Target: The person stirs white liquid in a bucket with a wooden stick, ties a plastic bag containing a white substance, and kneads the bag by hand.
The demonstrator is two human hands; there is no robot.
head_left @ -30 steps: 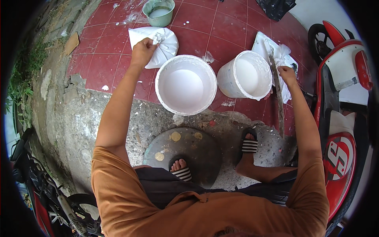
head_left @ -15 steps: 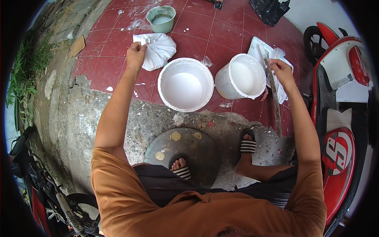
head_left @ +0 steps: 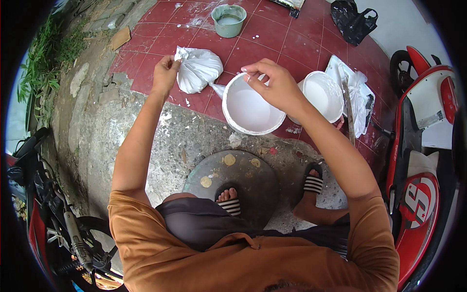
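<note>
"Red tiles (head_left: 265, 36) ahead, spattered with white, giving way to rough grey concrete (head_left: 185, 136) closer in — and on those tiles, anything in hand?"

"Yes, a bulging white bag (head_left: 199, 68), ahead and left of centre, just left of a white bucket (head_left: 231, 119)"

"Held how?"

"By the gathered neck, in the left hand (head_left: 166, 73), pinched between thumb and bent fingers"

"Lying which way from that grip?"

"Neck leftward, at the fingertips, fat rounded body off to the right; by the look of it, long axis roughly left to right, slanting a little toward the near side"

"And in the right hand (head_left: 272, 82)?"

"Nothing visible; loosely curled, with a gap between thumb and fingertips, over the bucket's far rim in this view; impossible to tell about anything tiny between the tips"

"Nearer to the bag, left or right?"

"Clearly the left, at the neck; on the other side the right, directed leftward at the rounded body, near but apart, with most of the bag between the two"

"Anything else close?"

"Beyond the bag, a green bowl (head_left: 228, 30); rightward, a second bucket (head_left: 333, 87) and a long flat stick (head_left: 349, 107), out of either grip"
</note>
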